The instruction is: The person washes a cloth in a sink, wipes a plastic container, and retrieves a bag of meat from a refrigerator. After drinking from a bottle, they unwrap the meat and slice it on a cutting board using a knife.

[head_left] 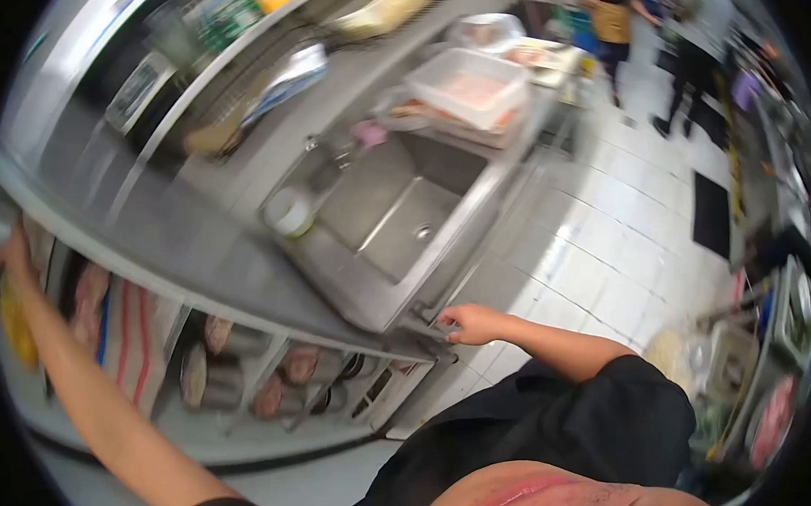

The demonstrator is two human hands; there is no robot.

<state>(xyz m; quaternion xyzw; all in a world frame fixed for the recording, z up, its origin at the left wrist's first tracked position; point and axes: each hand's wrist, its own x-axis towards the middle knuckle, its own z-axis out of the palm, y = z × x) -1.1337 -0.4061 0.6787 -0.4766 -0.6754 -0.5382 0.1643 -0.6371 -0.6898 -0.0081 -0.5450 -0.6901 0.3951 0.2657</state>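
At the far left edge, my left hand [14, 252] reaches into the opening of a fridge or cabinet with shelves. It is beside a pale object and above a yellow item [16, 324]; its fingers are blurred, and its grip is unclear. My right hand [467, 325] hangs by the front corner of the steel counter [353, 300], with fingers loosely bent, thumb apart and nothing visible in it. Metal containers [233, 340] with pinkish contents stand inside the cabinet, near a red-striped cloth [136, 342].
A steel sink [394, 208] holds a round white container [290, 211] at its corner. Beyond it are stacked plastic tubs [469, 83]. Wall shelves [225, 62] hold packages. Two people stand on the tiled floor [595, 236] at the upper right. Bins and trays line the right side.
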